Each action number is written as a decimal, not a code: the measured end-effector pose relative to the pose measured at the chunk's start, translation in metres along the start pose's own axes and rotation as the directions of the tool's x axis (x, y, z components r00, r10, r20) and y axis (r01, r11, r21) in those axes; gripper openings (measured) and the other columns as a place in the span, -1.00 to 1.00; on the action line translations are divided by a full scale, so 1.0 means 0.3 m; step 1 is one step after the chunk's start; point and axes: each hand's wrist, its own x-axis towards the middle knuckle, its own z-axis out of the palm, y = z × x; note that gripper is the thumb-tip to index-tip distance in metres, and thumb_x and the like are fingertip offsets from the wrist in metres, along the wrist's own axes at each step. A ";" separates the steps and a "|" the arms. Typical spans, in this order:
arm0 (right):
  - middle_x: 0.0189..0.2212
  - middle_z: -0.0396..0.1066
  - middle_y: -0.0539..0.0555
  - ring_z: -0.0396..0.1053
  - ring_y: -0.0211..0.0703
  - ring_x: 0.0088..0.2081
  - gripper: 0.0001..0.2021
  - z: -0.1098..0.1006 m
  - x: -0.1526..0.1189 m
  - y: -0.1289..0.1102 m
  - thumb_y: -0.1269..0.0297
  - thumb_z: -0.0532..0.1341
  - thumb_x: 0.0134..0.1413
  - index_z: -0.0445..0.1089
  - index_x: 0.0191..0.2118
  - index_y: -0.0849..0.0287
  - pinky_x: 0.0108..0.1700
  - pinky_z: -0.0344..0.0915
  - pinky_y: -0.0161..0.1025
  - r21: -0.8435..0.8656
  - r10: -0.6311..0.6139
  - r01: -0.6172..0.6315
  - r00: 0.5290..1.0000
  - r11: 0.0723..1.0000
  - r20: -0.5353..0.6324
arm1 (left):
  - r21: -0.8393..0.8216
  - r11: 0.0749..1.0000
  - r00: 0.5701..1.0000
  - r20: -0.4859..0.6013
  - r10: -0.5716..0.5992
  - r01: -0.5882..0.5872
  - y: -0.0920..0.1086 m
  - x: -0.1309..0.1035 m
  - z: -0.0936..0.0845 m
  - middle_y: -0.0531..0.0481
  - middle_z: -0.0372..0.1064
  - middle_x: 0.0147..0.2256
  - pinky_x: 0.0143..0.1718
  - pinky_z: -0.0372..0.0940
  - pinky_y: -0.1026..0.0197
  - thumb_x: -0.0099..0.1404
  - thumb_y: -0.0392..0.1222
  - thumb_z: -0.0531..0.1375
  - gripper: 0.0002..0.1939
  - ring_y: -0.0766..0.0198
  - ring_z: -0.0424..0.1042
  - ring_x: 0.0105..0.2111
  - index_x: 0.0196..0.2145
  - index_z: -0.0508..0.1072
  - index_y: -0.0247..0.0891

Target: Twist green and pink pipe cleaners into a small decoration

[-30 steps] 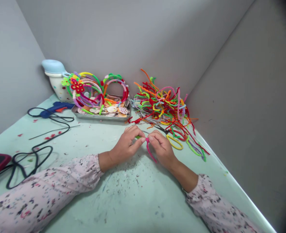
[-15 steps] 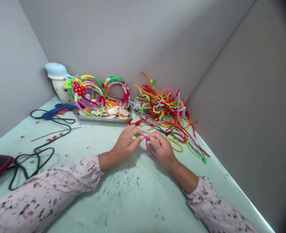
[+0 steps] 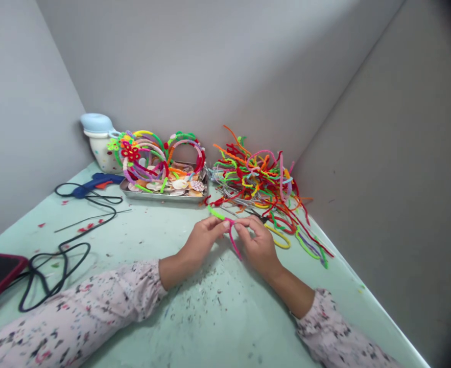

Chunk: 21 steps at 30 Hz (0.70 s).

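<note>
Both hands meet over the middle of the green table [image 3: 225, 317]. My left hand [image 3: 199, 243] pinches a thin fuzzy piece whose green end [image 3: 215, 212] sticks out above the fingers. My right hand [image 3: 259, 246] is closed on the pink pipe cleaner [image 3: 234, 243] just beside it, with the fingertips of both hands nearly touching. A loose pink tail hangs down between the hands. How the pink and green parts join is partly hidden by the fingers.
A metal tray [image 3: 164, 196] of shells bears colourful fuzzy rings [image 3: 148, 153]. Right of it lies a pipe cleaner heap [image 3: 259, 168], with scissors [image 3: 282, 225] in front. At left are a cup [image 3: 104, 151], a blue glue gun [image 3: 95, 183], black cable [image 3: 62, 250] and red-edged device [image 3: 3, 276].
The view has tilted up slightly, so everything sits lower. The green end now shows above my left fingers, and the pink tail hangs more steeply.
</note>
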 end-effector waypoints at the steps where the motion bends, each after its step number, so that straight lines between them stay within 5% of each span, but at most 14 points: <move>1: -0.37 0.37 0.01 0.33 -0.16 -0.25 -0.89 0.002 -0.001 0.000 0.26 0.16 0.17 0.43 -0.29 0.11 -0.12 0.22 -0.19 -0.006 -0.009 0.009 1.000 1.000 0.022 | -0.049 0.999 1.000 -0.014 -0.021 0.020 -0.004 0.002 0.000 0.08 0.23 -0.48 -0.37 0.13 0.30 0.20 -0.02 0.21 -0.73 0.38 0.20 -0.46 -0.43 0.37 -0.31; 14: -0.39 0.34 -0.01 0.31 -0.16 -0.26 -0.90 0.007 -0.002 0.003 0.26 0.14 0.17 0.38 -0.31 0.11 -0.14 0.21 -0.20 0.003 0.040 -0.041 0.994 0.999 0.103 | -0.144 0.986 0.995 -0.053 -0.087 0.079 -0.014 0.009 -0.011 0.11 0.16 -0.56 -0.45 0.06 0.31 0.17 -0.03 0.24 -0.68 0.41 0.12 -0.53 -0.53 0.33 -0.32; 21: -0.37 0.33 0.00 0.31 -0.16 -0.27 -0.92 -0.001 0.003 0.018 0.27 0.16 0.16 0.38 -0.31 0.10 -0.15 0.21 -0.21 0.098 0.050 -0.058 0.996 0.994 0.079 | -0.255 0.965 0.998 -0.021 -0.067 0.059 0.007 -0.003 -0.001 0.08 0.30 -0.45 -0.37 0.15 0.31 0.16 -0.10 0.27 -0.80 0.41 0.22 -0.46 -0.38 0.43 -0.31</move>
